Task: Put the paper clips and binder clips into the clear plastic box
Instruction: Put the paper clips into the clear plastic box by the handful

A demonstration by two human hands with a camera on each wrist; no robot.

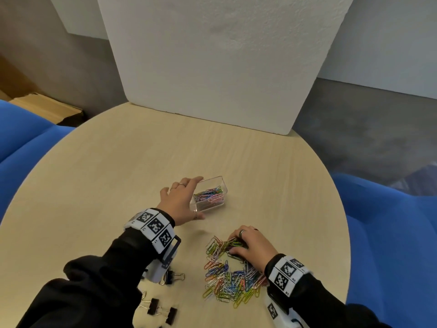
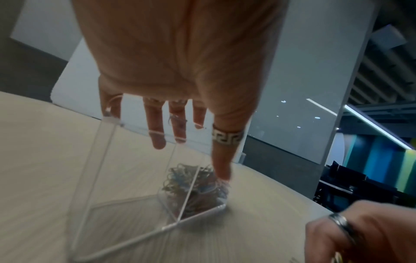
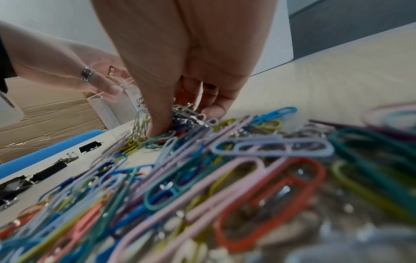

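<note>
No brand or readable writing anywhere; only black-and-white square marker tags on the white wrist bands [image 1: 155, 227].

Left of the left hand and nearer the person: black binder clips [image 1: 155, 306] with silver handles lie loose on the table; one more [image 1: 170, 276] sits just under the left wrist rig.

Left hand [image 1: 179, 201]: fingers nearly straight and spread, set against the left side of the clear plastic box [image 1: 209, 194], thumb along its near edge, fingertips at its far corner. It braces the box rather than closing round it. Patterned ring on the thumb [image 2: 227, 137]. The left wrist view shows the box tipped up on an edge, its contents slid to the low end by the thumb.

Box contents: a small heap of coloured paper clips [image 1: 209, 196], pink, blue, green, yellow. No binder clips visible inside.

Right of the box and nearer: right hand [image 1: 251, 245], fingers curled down and pinching a bunch of clips at the far end of the loose pile of paper clips [image 1: 231, 278]. Dark ring on one finger. The pile spreads from the fingertips back under the wrist, many colours.

Surface: round pale wood-grain table [image 1: 118, 162]. A white foam board [image 1: 224, 62] stands at its far edge. Blue seating [image 1: 390, 233] on both sides, grey floor, cardboard box [image 1: 45, 107] on the floor far left.
</note>
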